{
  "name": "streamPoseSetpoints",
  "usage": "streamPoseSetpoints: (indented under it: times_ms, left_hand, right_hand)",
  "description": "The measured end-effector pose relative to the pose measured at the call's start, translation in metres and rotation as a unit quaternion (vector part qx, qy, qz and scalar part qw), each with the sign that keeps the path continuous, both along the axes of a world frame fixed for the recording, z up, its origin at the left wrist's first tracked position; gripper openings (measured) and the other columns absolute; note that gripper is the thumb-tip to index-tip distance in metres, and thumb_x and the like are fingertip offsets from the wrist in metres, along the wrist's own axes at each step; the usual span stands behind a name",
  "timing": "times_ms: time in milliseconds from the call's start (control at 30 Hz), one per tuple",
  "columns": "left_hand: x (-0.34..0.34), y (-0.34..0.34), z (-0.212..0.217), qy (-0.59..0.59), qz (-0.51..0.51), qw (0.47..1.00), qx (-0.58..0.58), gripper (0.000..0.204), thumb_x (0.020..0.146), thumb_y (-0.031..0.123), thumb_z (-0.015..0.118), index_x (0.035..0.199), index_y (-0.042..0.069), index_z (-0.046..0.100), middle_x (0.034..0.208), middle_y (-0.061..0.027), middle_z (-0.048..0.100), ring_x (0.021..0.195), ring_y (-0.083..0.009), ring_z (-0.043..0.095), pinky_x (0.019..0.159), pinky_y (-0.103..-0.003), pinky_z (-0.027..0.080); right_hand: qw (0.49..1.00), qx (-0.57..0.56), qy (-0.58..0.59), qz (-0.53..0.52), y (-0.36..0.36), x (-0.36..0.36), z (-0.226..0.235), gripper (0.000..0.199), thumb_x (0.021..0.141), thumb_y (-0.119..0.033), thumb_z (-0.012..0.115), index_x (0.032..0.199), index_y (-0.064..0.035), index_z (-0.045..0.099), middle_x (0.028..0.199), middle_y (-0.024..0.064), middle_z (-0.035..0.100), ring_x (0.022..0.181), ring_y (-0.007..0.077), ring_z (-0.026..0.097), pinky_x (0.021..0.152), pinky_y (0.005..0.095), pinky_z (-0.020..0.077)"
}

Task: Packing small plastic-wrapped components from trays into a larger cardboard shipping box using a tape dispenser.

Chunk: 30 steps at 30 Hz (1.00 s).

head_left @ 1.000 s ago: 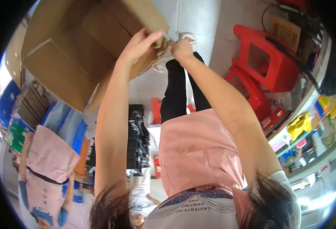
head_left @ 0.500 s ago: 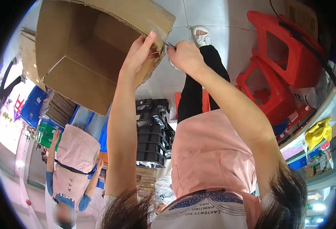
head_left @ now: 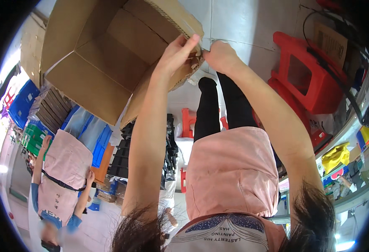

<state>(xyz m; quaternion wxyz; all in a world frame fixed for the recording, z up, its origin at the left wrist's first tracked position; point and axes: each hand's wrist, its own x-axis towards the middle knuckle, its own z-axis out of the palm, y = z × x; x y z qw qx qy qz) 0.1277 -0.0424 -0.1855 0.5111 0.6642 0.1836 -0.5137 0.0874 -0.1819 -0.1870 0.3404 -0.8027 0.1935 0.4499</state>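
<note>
A large brown cardboard box (head_left: 109, 80) stands open at the upper left, its mouth toward me. My left hand (head_left: 177, 54) is closed on the box's right rim, thumb up on the outer edge and fingers curled inside. Under the fingers the cardboard looks torn and ragged. My right hand (head_left: 222, 57) is a closed fist just right of that torn corner. A small dark tip shows between the fist and the corner; the rest of what it holds is hidden by the fingers.
Red plastic stools (head_left: 306, 75) and a black cable (head_left: 331, 69) lie at the right. Black crates (head_left: 123, 157) stand beyond my left forearm. A co-worker in a pink apron (head_left: 69, 157) is at the left, near blue bins (head_left: 24, 103) and a green crate (head_left: 33, 136).
Both my hands and the box's torn corner have shifted right in the picture. The box has turned a little, showing more of its inside. My left hand keeps its hold on the rim.
</note>
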Motion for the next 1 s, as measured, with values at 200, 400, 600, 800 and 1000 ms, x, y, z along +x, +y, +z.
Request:
streamPoseSetpoints:
  times_ms: [200,400,600,800,1000]
  left_hand:
    - [-0.01,0.005,-0.033,-0.056,-0.067,0.996,-0.011,0.076,0.077,0.061,0.053,0.129,0.006,0.041,0.1,-0.0118,0.062,0.09,-0.0192,0.059,0.082,-0.03,0.045]
    - [-0.022,0.004,-0.038,-0.058,-0.098,0.993,0.028,0.101,0.064,0.074,0.052,0.14,0.013,0.025,0.108,-0.016,0.06,0.107,-0.0276,0.055,0.094,-0.035,0.038]
    - [-0.034,0.018,-0.028,-0.064,-0.085,0.994,0.011,0.086,0.071,0.067,0.053,0.134,0.011,0.037,0.107,-0.0168,0.06,0.103,-0.026,0.055,0.091,-0.034,0.04]
    - [-0.065,0.029,-0.014,-0.02,-0.091,0.995,0.028,0.076,0.076,0.06,0.053,0.126,0.003,0.045,0.11,-0.0146,0.057,0.099,-0.0211,0.055,0.086,-0.034,0.041]
    - [-0.053,0.027,0.003,0.036,-0.101,0.993,0.041,0.081,0.076,0.062,0.055,0.128,0.003,0.038,0.113,-0.0106,0.05,0.098,-0.0189,0.051,0.084,-0.03,0.042]
  right_hand:
    - [0.995,-0.043,0.039,0.076,0.003,0.016,-0.003,0.029,0.078,-0.018,0.052,0.094,0.0041,0.061,0.096,0.024,0.062,0.094,0.036,0.06,0.08,0.0419,0.0489]
    - [0.995,-0.087,0.042,-0.006,0.007,-0.008,0.0,0.027,0.078,-0.016,0.052,0.096,0.0027,0.062,0.099,0.0254,0.06,0.097,0.0362,0.059,0.081,0.0415,0.0485]
    - [0.992,-0.125,0.023,-0.007,0.011,-0.03,0.002,0.029,0.081,-0.021,0.05,0.098,0.0006,0.061,0.099,0.0249,0.06,0.096,0.0359,0.059,0.083,0.0416,0.0479]
    - [0.992,-0.08,0.035,-0.088,-0.03,-0.072,-0.032,0.04,0.082,-0.032,0.05,0.1,0.002,0.061,0.099,0.0271,0.059,0.097,0.0374,0.058,0.085,0.0414,0.046]
    - [0.987,0.037,0.079,-0.138,0.013,-0.085,0.0,0.042,0.08,-0.035,0.051,0.089,0.0042,0.063,0.092,0.0276,0.061,0.091,0.0386,0.059,0.081,0.0429,0.0473]
